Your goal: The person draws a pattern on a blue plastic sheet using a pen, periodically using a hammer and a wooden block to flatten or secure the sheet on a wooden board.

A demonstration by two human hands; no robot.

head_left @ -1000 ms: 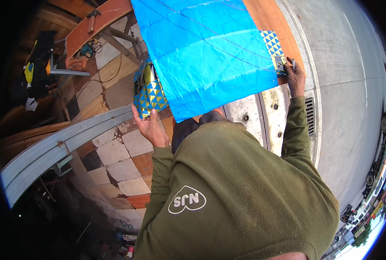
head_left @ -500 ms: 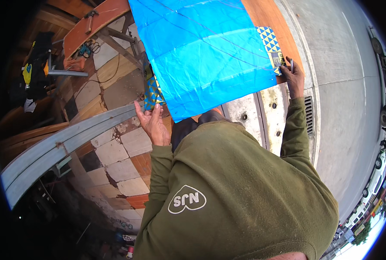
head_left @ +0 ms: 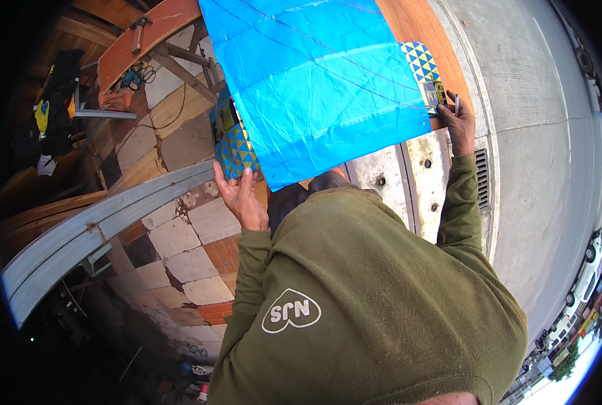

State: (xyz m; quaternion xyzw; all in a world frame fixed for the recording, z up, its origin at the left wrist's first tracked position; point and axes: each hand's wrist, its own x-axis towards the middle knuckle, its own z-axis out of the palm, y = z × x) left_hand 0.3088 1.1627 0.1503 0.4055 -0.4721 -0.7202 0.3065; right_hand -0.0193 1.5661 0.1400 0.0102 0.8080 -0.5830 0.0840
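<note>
The blue sheet (head_left: 328,88) covered the brown table (head_left: 426,27) except along its right edge, where a patterned sheet (head_left: 419,59) showed; uneven pulling might have made the layers slip or crease. The left hand (head_left: 244,202), fingers spread, was at a matching flap (head_left: 239,150) past the left edge; the right hand (head_left: 460,127), by the near right corner, curled round a slim pale stick (head_left: 457,104), any pinch on paper unclear. A grey metal channel (head_left: 122,206) crowded the left hand; a hammer (head_left: 137,42) lay on a red bench (head_left: 164,28)
</note>
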